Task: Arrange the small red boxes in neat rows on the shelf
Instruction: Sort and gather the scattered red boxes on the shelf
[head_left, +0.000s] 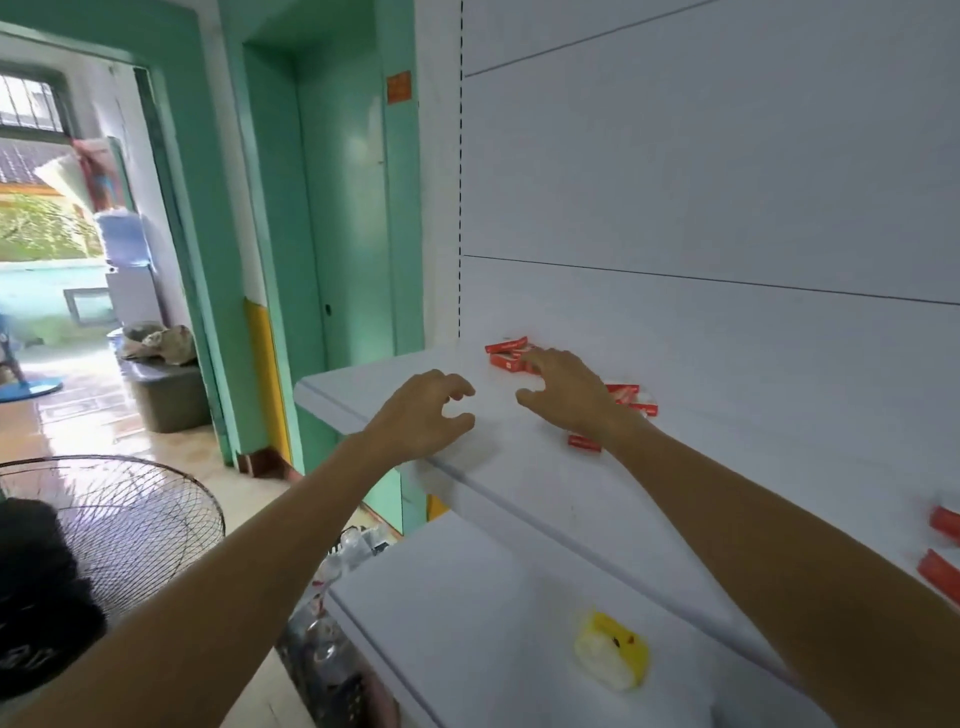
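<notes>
Touches boxes (506, 358) with open right hand (566, 395), likely to gather them; hovers left hand (426, 410), loosely curled, empty, over shelf (353, 389).

In the middle of the frame, the left grip (423, 415) hovers over the front edge of the white shelf (727, 441), fingers loosely curled and holding nothing. Just right of it, the right grip (566, 395) reaches further back, its straight fingertips at a cluster of small red boxes (506, 356). More red boxes lie scattered beside and under its wrist, and two at the right edge. A yellow-and-white packet (610, 649) lies on the lower shelf (457, 613).
</notes>
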